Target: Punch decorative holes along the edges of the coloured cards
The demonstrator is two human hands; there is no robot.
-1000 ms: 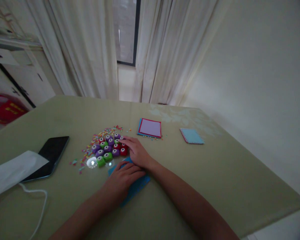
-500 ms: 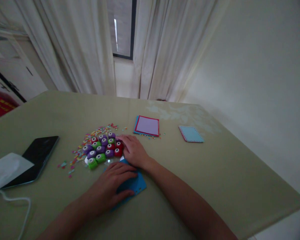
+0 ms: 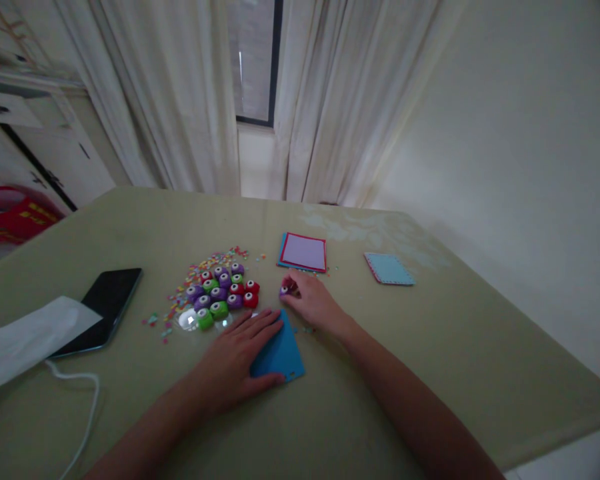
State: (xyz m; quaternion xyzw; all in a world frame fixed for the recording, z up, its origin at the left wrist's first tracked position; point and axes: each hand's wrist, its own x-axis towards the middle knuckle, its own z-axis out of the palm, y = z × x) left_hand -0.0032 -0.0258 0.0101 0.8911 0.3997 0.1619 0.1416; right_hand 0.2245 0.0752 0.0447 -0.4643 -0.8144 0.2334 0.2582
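Note:
My left hand (image 3: pixel 237 357) lies with fingers spread over a blue sheet of paper (image 3: pixel 283 353), pressing it on the table; small notches show at the sheet's near right corner. Right of the sheet's top edge, my right hand (image 3: pixel 314 301) pinches a small purple craft punch (image 3: pixel 284 291) with a white button. Just left of it stands a close group of similar red, green and purple craft punches (image 3: pixel 219 293). Colourful paper confetti (image 3: pixel 195 270) is scattered behind and beside the group. A clear round disc (image 3: pixel 188 319) shines at the group's near left.
Beyond my right hand sits a stack of coloured paper squares (image 3: pixel 304 252). Farther right lies a light blue square with a punched edge (image 3: pixel 390 269). On the left are a dark tablet (image 3: pixel 107 300), a white tissue (image 3: pixel 55 323) and a white cable (image 3: pixel 93 407).
My right hand has moved right, away from the group, with a purple craft punch in its fingers. My left hand stays on the blue sheet, fingers flatter. The view has shifted slightly left.

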